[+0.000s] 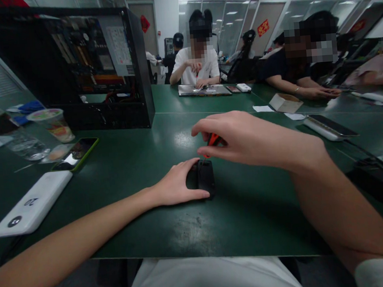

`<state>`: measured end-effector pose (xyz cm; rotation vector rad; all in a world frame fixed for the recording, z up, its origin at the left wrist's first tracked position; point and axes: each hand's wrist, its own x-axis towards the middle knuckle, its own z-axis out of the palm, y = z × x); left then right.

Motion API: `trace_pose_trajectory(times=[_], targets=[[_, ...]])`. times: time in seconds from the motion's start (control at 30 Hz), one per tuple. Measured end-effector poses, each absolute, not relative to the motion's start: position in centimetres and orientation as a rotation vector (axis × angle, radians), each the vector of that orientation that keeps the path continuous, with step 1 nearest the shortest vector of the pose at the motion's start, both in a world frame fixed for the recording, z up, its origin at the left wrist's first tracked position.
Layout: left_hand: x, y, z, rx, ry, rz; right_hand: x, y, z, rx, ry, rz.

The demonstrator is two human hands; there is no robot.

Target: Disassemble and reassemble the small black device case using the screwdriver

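Note:
A small black rectangular device (pixel 206 180) lies on the green tabletop in front of me; its exact kind I cannot make out. My left hand (pixel 181 184) grips it from the left, thumb along the near end and fingers at the far end. Above it, my right hand (pixel 237 135) is closed around a screwdriver with an orange and black handle (pixel 214 140). The screwdriver's thin shaft points down to the far end of the black device. Whether the tip touches a screw is too small to tell.
An open black computer case (pixel 139 68) stands at the back left. Left of me are a phone (pixel 76 154), a white power bank (pixel 33 202), a plastic cup (pixel 52 125) and a bottle (pixel 25 139). A small box (pixel 285 103) sits back right. Other people work across the table.

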<state>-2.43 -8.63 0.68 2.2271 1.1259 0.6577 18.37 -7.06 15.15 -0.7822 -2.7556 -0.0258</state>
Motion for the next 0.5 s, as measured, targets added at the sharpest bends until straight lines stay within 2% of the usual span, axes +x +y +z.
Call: trace_pose_trajectory(times=[0.23, 0.4, 0.5], targets=[[-2.56, -8.56, 0.38, 2.241, 1.125, 0.659, 19.09, -7.74, 15.97, -0.627, -2.862, 0.212], [-2.55, -8.51, 0.57, 2.261, 1.109, 0.65, 19.15, -7.74, 15.61, -0.82, -2.791, 0.035], [-2.57, -8.47, 0.57, 2.27, 1.11, 0.64, 19.38, -7.8, 15.74, -0.743, -2.82, 0.054]])
